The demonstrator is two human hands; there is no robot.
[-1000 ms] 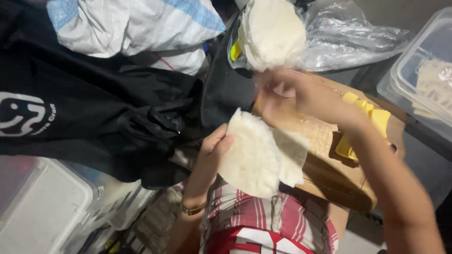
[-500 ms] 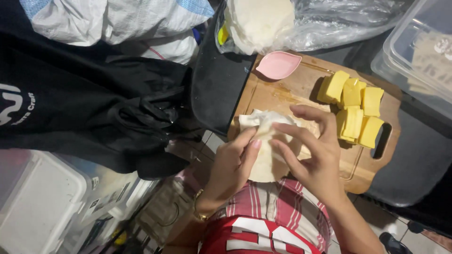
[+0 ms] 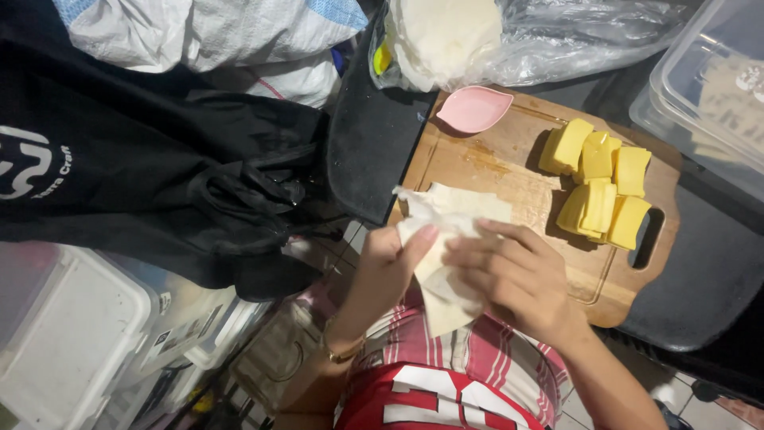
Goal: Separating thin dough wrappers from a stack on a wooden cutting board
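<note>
Head view: I am pinching a thin white wrapper sheet (image 3: 446, 239) between my left hand (image 3: 387, 267) and right hand (image 3: 509, 279) over the wooden board (image 3: 493, 171), peeling it; next calls for laying it flat beside the yellow blocks (image 3: 601, 187).

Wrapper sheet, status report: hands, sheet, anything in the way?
Left hand and right hand both pinch the white wrapper sheet. Sheet partly folded over the wooden board edge. Yellow blocks lie apart.
</note>
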